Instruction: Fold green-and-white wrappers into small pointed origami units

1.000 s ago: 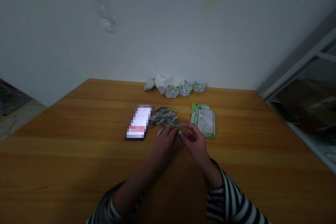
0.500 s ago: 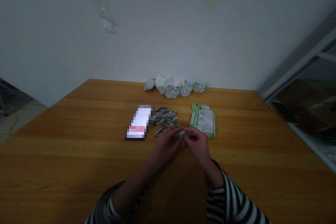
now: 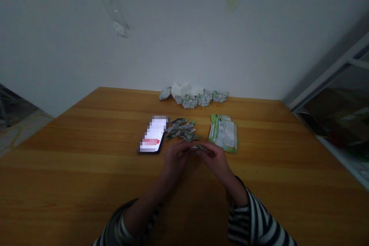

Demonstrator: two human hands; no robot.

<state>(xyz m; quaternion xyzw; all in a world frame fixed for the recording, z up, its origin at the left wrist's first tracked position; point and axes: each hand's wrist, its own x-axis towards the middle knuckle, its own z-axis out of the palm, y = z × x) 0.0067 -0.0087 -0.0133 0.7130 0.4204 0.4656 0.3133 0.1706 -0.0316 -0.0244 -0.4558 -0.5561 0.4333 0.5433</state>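
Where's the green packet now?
In the head view, the green packet lies on the table, right of the folded paper pieces, just beyond the right hand.

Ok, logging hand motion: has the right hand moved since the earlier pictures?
Yes, back toward the person: the right hand now sits below the near edge of the green printed packet.

A smartphone (image 3: 152, 134) and folded strips (image 3: 181, 129) block the left hand (image 3: 175, 159) going forward.

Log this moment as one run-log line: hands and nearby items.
left hand: pinches folded paper strip | right hand: same strip | beside: phone, green packet
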